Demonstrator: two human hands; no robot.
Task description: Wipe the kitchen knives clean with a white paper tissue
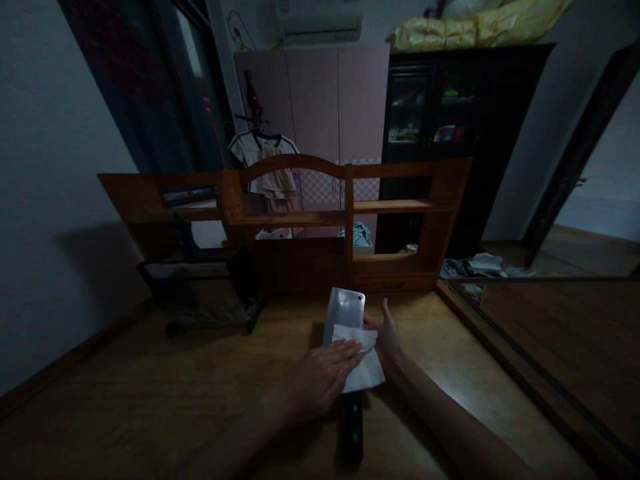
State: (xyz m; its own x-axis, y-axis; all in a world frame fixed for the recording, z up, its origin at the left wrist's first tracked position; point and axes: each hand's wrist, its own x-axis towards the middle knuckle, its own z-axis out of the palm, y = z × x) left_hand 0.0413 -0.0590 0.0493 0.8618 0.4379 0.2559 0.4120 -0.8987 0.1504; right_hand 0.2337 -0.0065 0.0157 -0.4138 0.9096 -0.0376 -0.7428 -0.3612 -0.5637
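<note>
A cleaver (347,308) with a bright, broad blade and a black riveted handle (353,427) is in front of me, its handle toward me. A white paper tissue (364,375) lies folded over the lower blade. My left hand (325,375) presses the tissue onto the blade, fingers together and stretched across it. From the right side, my right hand (390,343) supports the cleaver, with its thumb raised and its other fingers partly hidden behind the blade and tissue. Nothing grips the handle.
Beneath is a wooden tabletop (225,393). A wooden shelf unit (300,219) stands along the far edge, with a dark, box-like object (200,287) at left. A raised wooden rim (500,360) runs along the right. Cabinets and hanging clothes are beyond.
</note>
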